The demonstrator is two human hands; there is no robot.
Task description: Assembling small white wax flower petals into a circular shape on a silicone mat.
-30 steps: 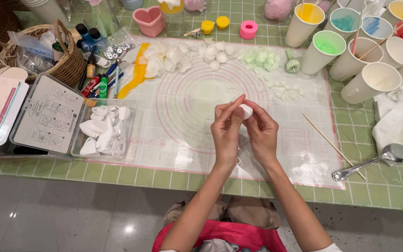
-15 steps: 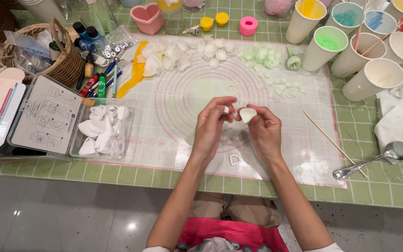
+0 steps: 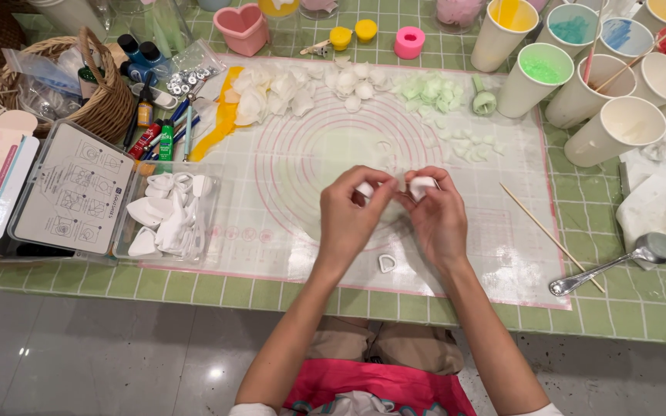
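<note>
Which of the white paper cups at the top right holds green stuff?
The white paper cup with bright green filling, the leftmost of the second row, below the yellow-filled cup. Its neighbours hold teal, blue, red or pale cream.

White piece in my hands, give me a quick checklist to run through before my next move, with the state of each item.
1. Left hand holds a white piece: ok.
2. Right hand holds a second white piece: ok.
3. Both hands above the mat: ok.
4. Small cutter on the mat near the hands: ok.
5. Skewer and spoon lying to the right, apart from the hands: ok.
6. Firmness of each grip: cannot tell.
</note>
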